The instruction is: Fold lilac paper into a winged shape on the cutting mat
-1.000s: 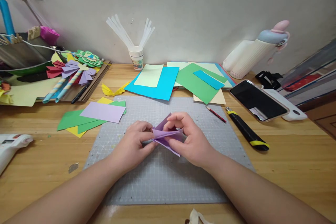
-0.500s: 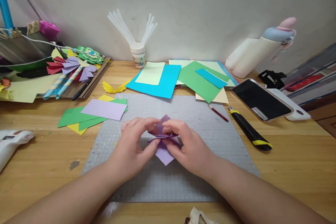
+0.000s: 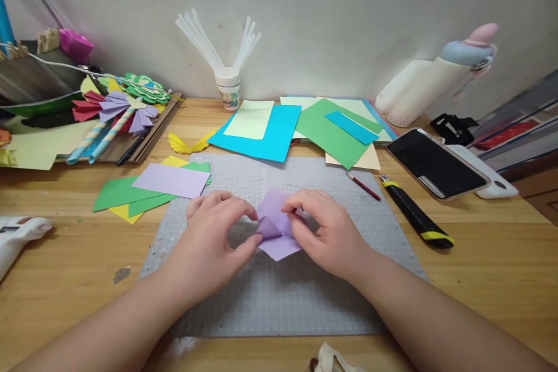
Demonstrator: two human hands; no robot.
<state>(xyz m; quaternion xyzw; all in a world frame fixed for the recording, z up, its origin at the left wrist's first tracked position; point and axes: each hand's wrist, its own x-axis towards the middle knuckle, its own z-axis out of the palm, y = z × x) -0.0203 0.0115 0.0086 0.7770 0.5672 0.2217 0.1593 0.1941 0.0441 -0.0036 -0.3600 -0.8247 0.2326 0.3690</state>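
A folded lilac paper piece (image 3: pixel 275 226) lies on the grey cutting mat (image 3: pixel 279 296) in the middle of the desk. My left hand (image 3: pixel 209 244) pinches its left corner between thumb and forefinger. From the other side my right hand (image 3: pixel 328 233) pinches the paper's upper right part, fingers curled over it. Both hands rest low on the mat. The right edge of the paper is hidden under my right fingers.
Loose coloured sheets (image 3: pixel 152 189) lie left of the mat and more sheets (image 3: pixel 305 128) behind it. A red pencil (image 3: pixel 362 186) and a utility knife (image 3: pixel 416 220) lie to the right, beside a phone (image 3: pixel 436 164). A cup of sticks (image 3: pixel 228 93) stands at the wall. A glue gun (image 3: pixel 17 235) is at the far left.
The lilac paper went from held up and spread between my hands to pressed flatter on the mat. Both hands shifted their pinch along its folds.
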